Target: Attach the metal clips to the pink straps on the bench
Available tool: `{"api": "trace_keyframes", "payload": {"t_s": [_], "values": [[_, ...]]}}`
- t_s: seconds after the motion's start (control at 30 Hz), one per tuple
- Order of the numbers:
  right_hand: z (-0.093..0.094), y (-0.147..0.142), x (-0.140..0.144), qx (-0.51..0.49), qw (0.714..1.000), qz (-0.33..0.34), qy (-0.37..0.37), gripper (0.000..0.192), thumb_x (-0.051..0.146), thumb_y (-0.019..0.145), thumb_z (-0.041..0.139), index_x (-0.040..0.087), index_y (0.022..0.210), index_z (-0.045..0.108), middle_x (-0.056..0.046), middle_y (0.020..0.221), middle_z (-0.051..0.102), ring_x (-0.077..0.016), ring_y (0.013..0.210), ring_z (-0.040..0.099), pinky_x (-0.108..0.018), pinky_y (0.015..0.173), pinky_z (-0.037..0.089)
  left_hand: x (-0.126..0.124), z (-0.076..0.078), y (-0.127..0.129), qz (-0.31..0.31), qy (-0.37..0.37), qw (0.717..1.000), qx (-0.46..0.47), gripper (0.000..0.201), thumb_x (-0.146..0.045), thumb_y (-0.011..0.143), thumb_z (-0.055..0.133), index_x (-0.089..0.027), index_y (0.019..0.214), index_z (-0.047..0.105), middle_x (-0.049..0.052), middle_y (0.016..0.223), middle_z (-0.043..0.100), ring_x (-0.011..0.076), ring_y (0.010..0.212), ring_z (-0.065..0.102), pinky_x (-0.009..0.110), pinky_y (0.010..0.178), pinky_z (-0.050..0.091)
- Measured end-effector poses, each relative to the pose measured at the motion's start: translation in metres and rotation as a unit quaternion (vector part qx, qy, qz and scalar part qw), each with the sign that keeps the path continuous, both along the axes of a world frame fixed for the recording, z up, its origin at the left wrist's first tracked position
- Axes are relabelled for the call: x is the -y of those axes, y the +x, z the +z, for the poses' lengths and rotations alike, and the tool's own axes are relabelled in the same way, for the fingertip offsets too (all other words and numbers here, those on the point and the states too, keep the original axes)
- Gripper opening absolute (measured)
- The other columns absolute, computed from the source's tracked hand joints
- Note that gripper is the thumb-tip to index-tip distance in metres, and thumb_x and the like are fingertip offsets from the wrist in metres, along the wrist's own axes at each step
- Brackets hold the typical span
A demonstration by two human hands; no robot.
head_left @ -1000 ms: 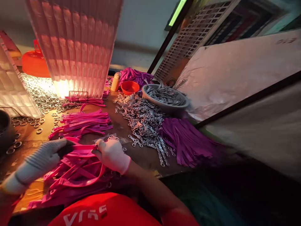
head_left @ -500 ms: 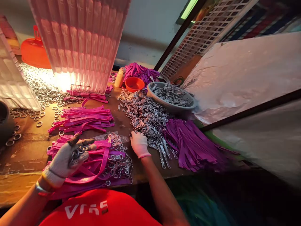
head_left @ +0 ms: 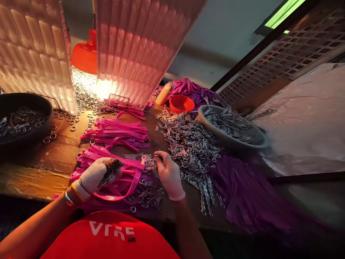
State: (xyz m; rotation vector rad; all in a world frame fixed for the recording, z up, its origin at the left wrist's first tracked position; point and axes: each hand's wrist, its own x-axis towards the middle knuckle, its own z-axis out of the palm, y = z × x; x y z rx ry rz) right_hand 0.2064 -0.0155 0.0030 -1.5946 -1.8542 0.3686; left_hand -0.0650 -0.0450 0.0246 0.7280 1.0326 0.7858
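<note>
My left hand, in a whitish knit glove with dark-stained fingertips, is curled around metal rings that glint between the fingers. Beneath it lies a bunch of pink straps, with metal rings and fittings at their right ends. To the right, my right hand wears a thin white glove. Its thumb and forefinger are pinched beside those fittings, and whatever they hold is too small to make out. A heap of small metal fittings lies just beyond the right hand.
A grey basin of metal fittings stands right, purple straps below it. Behind are a red bowl and a bottle. A dark pan of rings sits left. Translucent ribbed panels flank a red lamp over loose rings.
My left hand has turned over and closed its fingers on the rings. My right hand has left the fittings heap and come nearer the left one. The view has swung left.
</note>
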Motion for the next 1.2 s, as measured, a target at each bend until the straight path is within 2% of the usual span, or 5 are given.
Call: {"api": "trace_keyframes", "payload": {"t_s": [0.2,0.57,0.83,1.0,1.2], "values": [[0.041,-0.068,0.03,0.115,0.968,0.189,0.12,0.033,0.017,0.093,0.054,0.024,0.126,0.057,-0.008,0.106,0.067,-0.0241,0.092,0.061,-0.036,0.078,0.049,0.0,0.006,-0.001,0.003,-0.073,0.99,0.119,0.025,-0.036,0.084,0.062,-0.015,0.072,0.059,-0.004,0.048,0.048,0.0044,0.032,0.031,0.016,0.03,0.018],[0.023,-0.112,0.026,-0.111,0.979,0.171,-0.03,0.022,0.023,0.1,0.047,0.021,0.113,0.063,-0.005,0.107,0.071,-0.0189,0.099,0.066,-0.03,0.088,0.05,0.011,-0.009,0.007,0.039,-0.024,0.967,0.252,0.029,-0.04,0.074,0.074,-0.018,0.077,0.055,-0.01,0.043,0.038,0.0033,0.032,0.018,0.016,0.03,0.019],[0.034,-0.102,0.025,0.168,0.967,0.189,-0.02,0.018,0.012,0.084,0.056,0.018,0.095,0.069,-0.006,0.086,0.072,-0.0203,0.077,0.065,-0.028,0.068,0.042,0.003,0.004,-0.005,0.023,0.268,0.947,-0.177,0.007,-0.018,0.077,0.072,-0.015,0.075,0.066,0.003,0.074,0.066,0.0147,0.07,0.054,0.022,0.063,0.042],[0.04,-0.107,0.03,0.153,0.975,0.16,0.001,0.016,0.02,0.089,0.054,0.019,0.078,0.066,-0.004,0.074,0.069,-0.018,0.069,0.063,-0.027,0.064,0.039,-0.006,0.001,0.001,0.031,0.129,0.991,0.0,0.023,-0.029,0.076,0.073,-0.017,0.07,0.055,-0.003,0.062,0.053,0.0097,0.055,0.045,0.02,0.05,0.037],[0.027,-0.108,0.04,-0.032,0.996,0.063,-0.057,0.021,0.025,0.096,0.052,0.022,0.112,0.065,-0.004,0.093,0.075,-0.0198,0.083,0.07,-0.026,0.069,0.046,-0.013,-0.022,0.011,0.014,-0.004,0.986,0.168,0.027,-0.034,0.075,0.077,-0.017,0.079,0.056,-0.008,0.052,0.044,0.0043,0.039,0.034,0.016,0.038,0.029]]}}
